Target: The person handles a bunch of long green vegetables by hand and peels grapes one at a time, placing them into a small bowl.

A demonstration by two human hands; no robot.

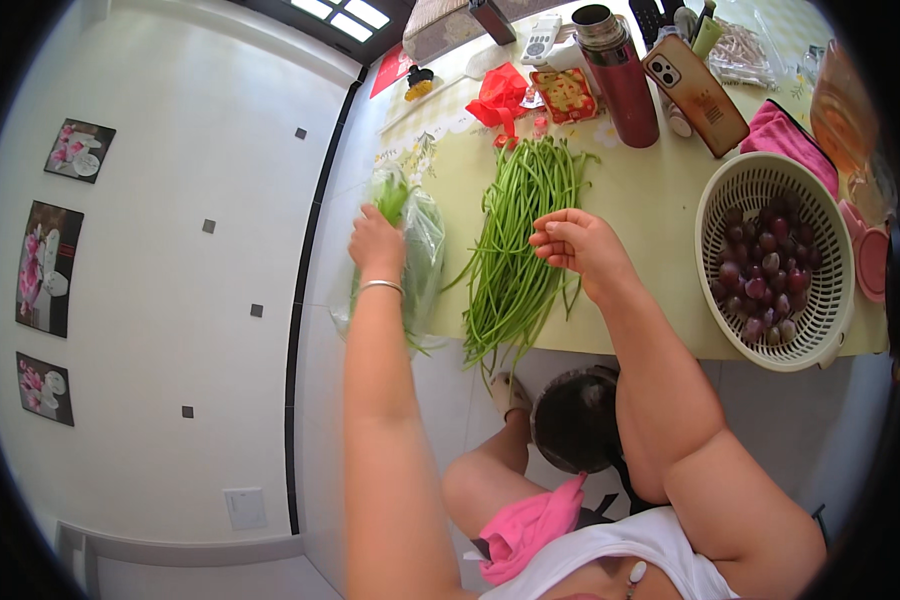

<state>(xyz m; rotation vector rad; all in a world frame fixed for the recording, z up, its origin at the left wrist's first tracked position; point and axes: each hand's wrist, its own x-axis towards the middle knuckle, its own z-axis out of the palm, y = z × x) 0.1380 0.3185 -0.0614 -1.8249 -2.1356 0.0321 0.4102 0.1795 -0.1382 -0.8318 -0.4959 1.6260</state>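
My left hand (pixel 377 243), a little blurred, is closed at the upper part of a clear plastic bag (pixel 425 235). Bright green pieces (pixel 392 203) show just beyond its fingers, but I cannot tell whether they are in its grip or inside the bag. To the right of the bag, a heap of long, thin green vegetable stems (pixel 515 260) lies on the table, with its near ends hanging over the front edge. My right hand (pixel 578 245) is at the heap's right side. Its thumb and forefinger are pinched and the other fingers curled; anything between them is too small to make out.
A cream colander (pixel 710 245) of dark red grapes (pixel 770 270) stands right on the patterned table (pixel 650 290). Behind are a red thermos (pixel 620 90), a leaning phone (pixel 695 95), a red plastic bag (pixel 498 97) and a snack pack (pixel 564 95). A dark round stool (pixel 577 420) is below the edge.
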